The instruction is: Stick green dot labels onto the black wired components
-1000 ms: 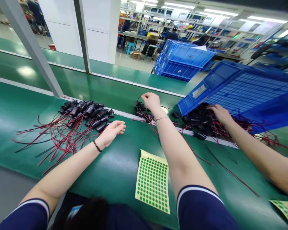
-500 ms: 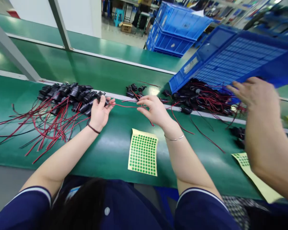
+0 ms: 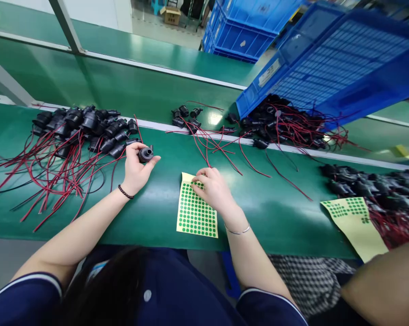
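A: Left hand?

B: The left hand gripped a black part between thumb and curled fingers, with the nozzle end uncovered. The part was held above the bench, just right of the left heap.

A: Right hand?

B: The right hand was over the upper right of the sheet, fingers bent toward the thumb. Could not tell whether the tips pinched one of the green dots; too small.

A: Surroundings?

B: Red and black wires trailed from the left heap toward the near edge. A small cluster lay beyond the sheet. A blue crate stood tilted above a pile. A second sheet lay beside the right heap, near a co-worker's arm.
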Motion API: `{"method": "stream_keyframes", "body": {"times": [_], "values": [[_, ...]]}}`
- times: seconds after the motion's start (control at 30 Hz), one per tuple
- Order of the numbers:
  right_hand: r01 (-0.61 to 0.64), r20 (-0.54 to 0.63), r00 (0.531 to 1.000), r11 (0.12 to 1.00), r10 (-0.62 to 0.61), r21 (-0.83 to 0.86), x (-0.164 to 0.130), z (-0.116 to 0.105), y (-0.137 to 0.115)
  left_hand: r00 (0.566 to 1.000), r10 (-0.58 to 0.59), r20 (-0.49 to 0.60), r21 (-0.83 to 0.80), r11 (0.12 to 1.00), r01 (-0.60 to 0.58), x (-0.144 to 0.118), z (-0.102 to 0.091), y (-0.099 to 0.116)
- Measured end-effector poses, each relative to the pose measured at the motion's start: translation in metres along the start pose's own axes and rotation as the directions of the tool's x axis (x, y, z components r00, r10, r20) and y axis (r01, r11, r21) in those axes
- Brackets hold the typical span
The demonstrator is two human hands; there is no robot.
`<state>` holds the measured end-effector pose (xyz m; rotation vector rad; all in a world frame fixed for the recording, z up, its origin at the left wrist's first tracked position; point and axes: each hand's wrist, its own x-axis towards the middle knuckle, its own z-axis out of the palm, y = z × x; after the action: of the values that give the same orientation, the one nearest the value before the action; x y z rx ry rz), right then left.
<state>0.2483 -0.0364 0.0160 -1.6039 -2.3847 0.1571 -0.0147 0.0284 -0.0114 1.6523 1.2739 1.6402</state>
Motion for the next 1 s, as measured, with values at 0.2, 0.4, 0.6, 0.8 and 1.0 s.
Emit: {"method": "stream_keyframes", "body": {"times": [0.2, 0.4, 0.6, 0.8, 1.0], "values": [[0.028, 0.025, 0.999, 1.000, -0.028, 0.011, 0.000, 0.000, -0.003, 0.990, -0.032, 0.134, 0.003, 0.999, 0.032, -0.004, -0.001, 0.008], [0.080, -0.056, 0.996, 0.971, -0.069, 0.227, 0.013, -0.005, -0.012, 0.951, -0.081, 0.298, -0.097, 0.989, 0.115, -0.013, 0.006, 0.016], [0.051, -0.046, 0.998, 0.916, -0.036, 0.397, 0.037, -0.016, -0.033, 0.921, -0.129, 0.368, -0.196, 0.958, 0.212, -0.015, 0.006, 0.021], [-0.045, 0.011, 0.998, 0.679, 0.054, 0.733, 0.063, -0.025, -0.058, 0.935, -0.134, 0.329, -0.159, 0.968, 0.195, -0.014, 0.004, 0.015], [-0.188, 0.182, 0.981, 0.481, 0.060, 0.856, 0.076, -0.023, -0.065, 0.926, -0.101, 0.363, -0.077, 0.987, 0.138, -0.012, -0.002, 0.014]]}}
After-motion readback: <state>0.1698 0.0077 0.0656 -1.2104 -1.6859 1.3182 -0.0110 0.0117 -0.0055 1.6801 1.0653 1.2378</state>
